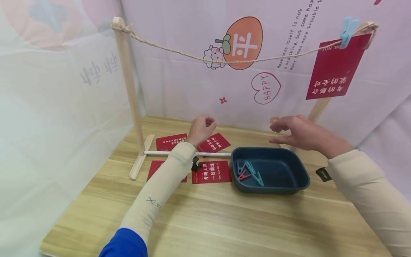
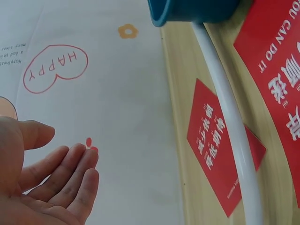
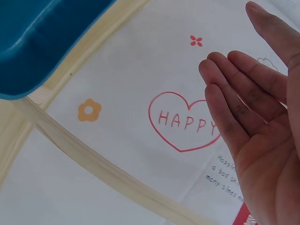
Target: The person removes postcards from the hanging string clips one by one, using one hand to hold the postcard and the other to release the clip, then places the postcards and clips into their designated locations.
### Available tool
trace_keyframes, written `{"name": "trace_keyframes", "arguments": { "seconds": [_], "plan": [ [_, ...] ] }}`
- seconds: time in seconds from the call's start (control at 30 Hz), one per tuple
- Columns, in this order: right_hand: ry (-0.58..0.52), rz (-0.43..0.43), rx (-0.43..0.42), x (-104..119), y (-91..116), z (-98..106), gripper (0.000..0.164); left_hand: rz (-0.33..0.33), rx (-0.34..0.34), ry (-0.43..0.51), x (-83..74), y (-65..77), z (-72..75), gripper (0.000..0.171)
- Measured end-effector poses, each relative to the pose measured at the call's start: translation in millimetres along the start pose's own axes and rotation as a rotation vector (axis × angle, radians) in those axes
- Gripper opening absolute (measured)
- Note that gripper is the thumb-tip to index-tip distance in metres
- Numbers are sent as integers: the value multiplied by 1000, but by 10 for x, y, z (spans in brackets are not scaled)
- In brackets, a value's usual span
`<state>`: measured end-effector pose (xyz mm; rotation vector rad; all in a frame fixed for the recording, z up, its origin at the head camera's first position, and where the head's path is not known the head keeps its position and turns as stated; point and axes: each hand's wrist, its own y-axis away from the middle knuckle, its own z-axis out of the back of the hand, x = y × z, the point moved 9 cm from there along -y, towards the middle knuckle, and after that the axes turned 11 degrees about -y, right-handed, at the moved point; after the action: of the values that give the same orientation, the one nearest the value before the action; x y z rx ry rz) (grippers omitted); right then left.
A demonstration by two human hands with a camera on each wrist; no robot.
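My left hand is raised over the red cards at the back of the table; in the left wrist view its fingers are loosely bent around nothing. My right hand hovers above the right end of a dark blue basin, fingers extended and thumb apart, with nothing in it. Several small blue and pink clothespins lie at the basin's left end. A red card hangs from the twine at the far right, held by a light blue clothespin.
Wooden posts carry the twine, joined low down by a white rod. Red cards with white writing lie on the wooden table on both sides of that rod. A printed white cloth hangs behind.
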<state>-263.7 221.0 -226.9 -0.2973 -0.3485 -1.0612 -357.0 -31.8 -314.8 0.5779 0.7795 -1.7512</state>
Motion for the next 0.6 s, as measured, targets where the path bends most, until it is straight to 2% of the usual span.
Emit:
{"name": "trace_keyframes", "arguments": {
  "seconds": [0.27, 0.6],
  "plan": [
    [18, -27, 0, 4, 27, 102, 59, -34, 10, 7, -114, 33, -41, 32],
    [32, -23, -36, 56, 77, 297, 56, -40, 1, 16, -180, 35, -88, 32]
  ]
}}
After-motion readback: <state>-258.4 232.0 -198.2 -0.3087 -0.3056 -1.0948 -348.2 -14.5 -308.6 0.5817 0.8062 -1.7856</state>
